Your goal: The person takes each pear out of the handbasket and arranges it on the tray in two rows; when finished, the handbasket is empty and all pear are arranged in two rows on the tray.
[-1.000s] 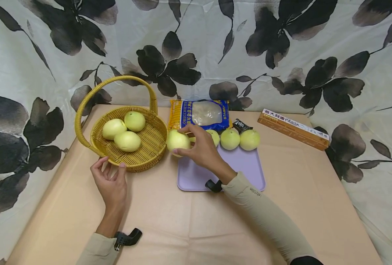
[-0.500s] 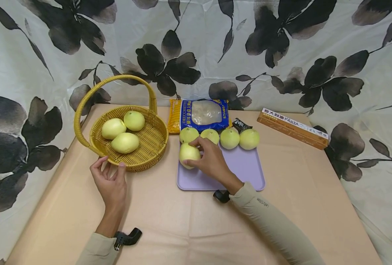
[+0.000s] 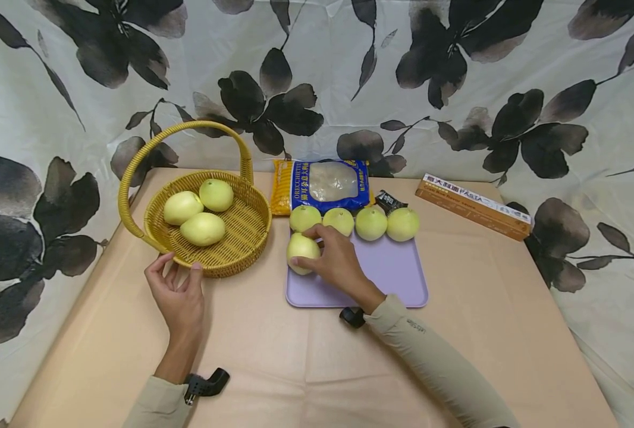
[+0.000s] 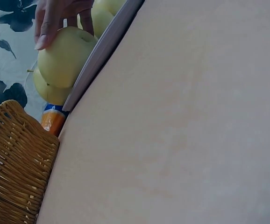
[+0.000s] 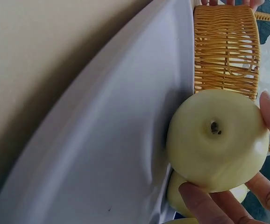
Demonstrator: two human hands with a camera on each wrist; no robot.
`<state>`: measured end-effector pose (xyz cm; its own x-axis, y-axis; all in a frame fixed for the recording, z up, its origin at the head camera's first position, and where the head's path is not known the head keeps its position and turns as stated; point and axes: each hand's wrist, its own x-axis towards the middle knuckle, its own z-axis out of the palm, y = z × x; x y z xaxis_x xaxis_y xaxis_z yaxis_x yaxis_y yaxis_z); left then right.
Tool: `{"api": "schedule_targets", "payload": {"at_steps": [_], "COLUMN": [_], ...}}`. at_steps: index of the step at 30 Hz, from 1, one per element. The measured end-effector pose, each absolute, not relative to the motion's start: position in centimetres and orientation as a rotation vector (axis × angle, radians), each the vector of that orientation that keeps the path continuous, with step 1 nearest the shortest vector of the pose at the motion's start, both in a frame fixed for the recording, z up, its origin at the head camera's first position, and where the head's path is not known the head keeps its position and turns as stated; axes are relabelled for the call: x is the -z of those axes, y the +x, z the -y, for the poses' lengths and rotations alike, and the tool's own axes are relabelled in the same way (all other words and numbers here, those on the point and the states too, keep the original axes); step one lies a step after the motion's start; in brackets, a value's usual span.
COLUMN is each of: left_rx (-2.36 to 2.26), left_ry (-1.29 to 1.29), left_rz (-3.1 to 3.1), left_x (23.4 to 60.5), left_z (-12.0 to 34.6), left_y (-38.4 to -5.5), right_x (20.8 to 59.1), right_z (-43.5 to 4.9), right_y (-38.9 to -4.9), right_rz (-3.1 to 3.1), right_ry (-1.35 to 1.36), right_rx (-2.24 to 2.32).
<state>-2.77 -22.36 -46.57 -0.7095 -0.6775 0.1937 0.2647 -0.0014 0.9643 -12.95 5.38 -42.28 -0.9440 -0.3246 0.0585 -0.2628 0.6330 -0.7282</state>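
Note:
In the head view my right hand (image 3: 338,258) grips a yellow-green pear (image 3: 303,252) over the left part of a lilac tray (image 3: 381,273). The right wrist view has the thumb on one side of this pear (image 5: 216,140) and fingers on the other, its hollowed end facing the camera. Several more pears (image 3: 371,223) line the tray's back edge. Fingertips of my left hand (image 3: 180,297) rest against the near side of a yellow wicker basket (image 3: 242,261), beside the foot of its handle. Inside that basket lie three pears (image 3: 203,230).
Behind the tray lies a blue and yellow orecchiette pasta bag (image 3: 328,184), with a small black packet (image 3: 391,202) next to it. An orange-brown pasta box (image 3: 474,208) sits at the back right. A floral cloth (image 3: 349,77) hangs behind the table (image 3: 274,356).
My right hand has brought the pear from beside the basket rightward over the tray, then slightly left. The rear-left pear it covered now shows. My left hand has stayed at the basket.

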Motion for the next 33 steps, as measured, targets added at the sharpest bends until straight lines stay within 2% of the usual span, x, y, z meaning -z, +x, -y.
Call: {"api": "schedule_targets", "payload": {"at_steps": [10, 17, 24, 33], "left_rx": [1.78, 1.785, 1.785, 1.788], "left_ry": [0.428, 0.426, 0.432, 0.427], "left_rz": [1.612, 1.611, 1.606, 1.61], "left_x": [46.6, 46.6, 46.5, 46.5], "left_z": [22.4, 22.4, 22.4, 22.4], "left_y": [-2.8, -2.8, -2.7, -2.8], "right_x": [41.8, 40.3, 38.2, 37.2], "right_z": [-6.1, -5.6, -2.3, 3.5], "right_y": [-12.6, -12.8, -13.2, -13.3], "right_rz": [-2.759, -2.836, -2.791, -2.723], "right_ry": [-0.56, -0.718, -0.985, -1.103], "right_rx": [1.217, 1.299, 1.359, 1.351]}}
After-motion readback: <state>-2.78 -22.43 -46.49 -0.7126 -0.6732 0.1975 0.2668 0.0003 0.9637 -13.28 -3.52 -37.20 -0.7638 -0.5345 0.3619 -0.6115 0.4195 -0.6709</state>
